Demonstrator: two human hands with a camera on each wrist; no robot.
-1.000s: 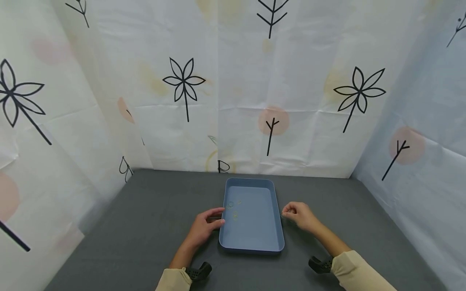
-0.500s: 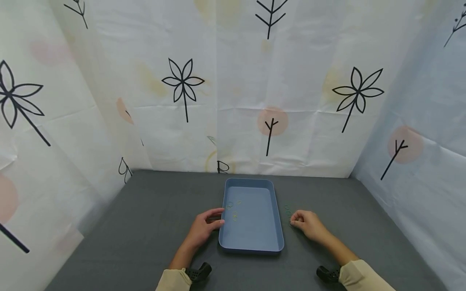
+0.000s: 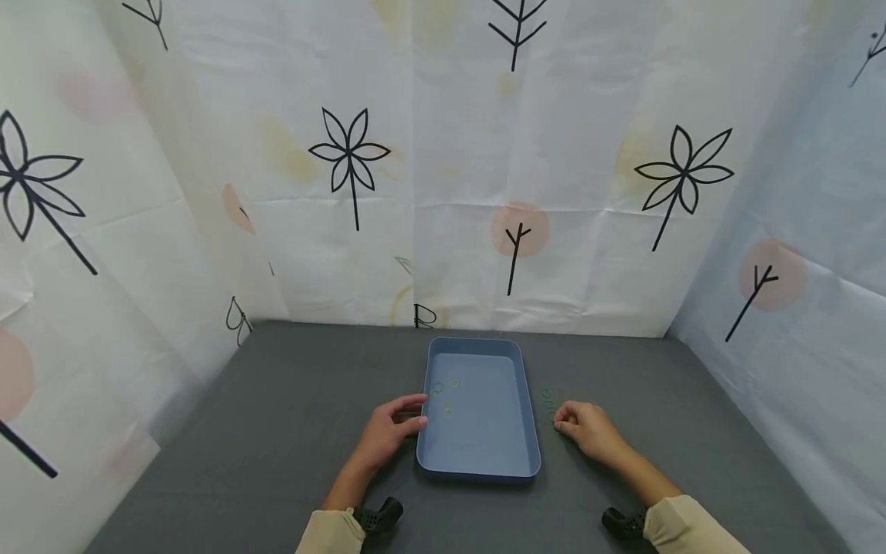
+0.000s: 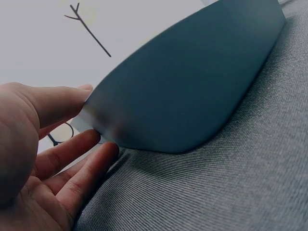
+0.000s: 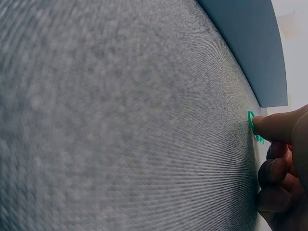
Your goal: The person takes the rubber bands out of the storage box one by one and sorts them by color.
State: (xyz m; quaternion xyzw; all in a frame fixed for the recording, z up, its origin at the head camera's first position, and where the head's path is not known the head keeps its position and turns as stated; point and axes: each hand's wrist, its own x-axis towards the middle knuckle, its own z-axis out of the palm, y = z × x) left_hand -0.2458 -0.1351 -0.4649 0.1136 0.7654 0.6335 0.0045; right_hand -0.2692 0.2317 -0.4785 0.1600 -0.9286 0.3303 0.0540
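A blue rectangular tray (image 3: 477, 454) lies on the grey cloth. My left hand (image 3: 384, 438) rests at its left side with fingers fairly straight, thumb and fingertips touching the rim and outer wall (image 4: 183, 86). To the tray's right, my right hand (image 3: 588, 431) pinches a thin green ring (image 5: 251, 121) between thumb and index finger, low at the cloth. Just beyond those fingertips, several similar green rings (image 3: 547, 393) lie in a line on the table. Inside the tray, near its left wall, are a greenish ring (image 3: 438, 388) and some small yellow rings (image 3: 447, 410).
The grey cloth-covered table (image 3: 311, 369) extends around the tray. A white printed backdrop (image 3: 450, 154) encloses the back and both sides. Dark bands (image 3: 377, 517) with camera mounts sit on both wrists.
My right hand has moved away from the tray's right edge, rightward and nearer to me, uncovering the line of green rings. Over the last half second it stays nearly still. My left hand has not moved.
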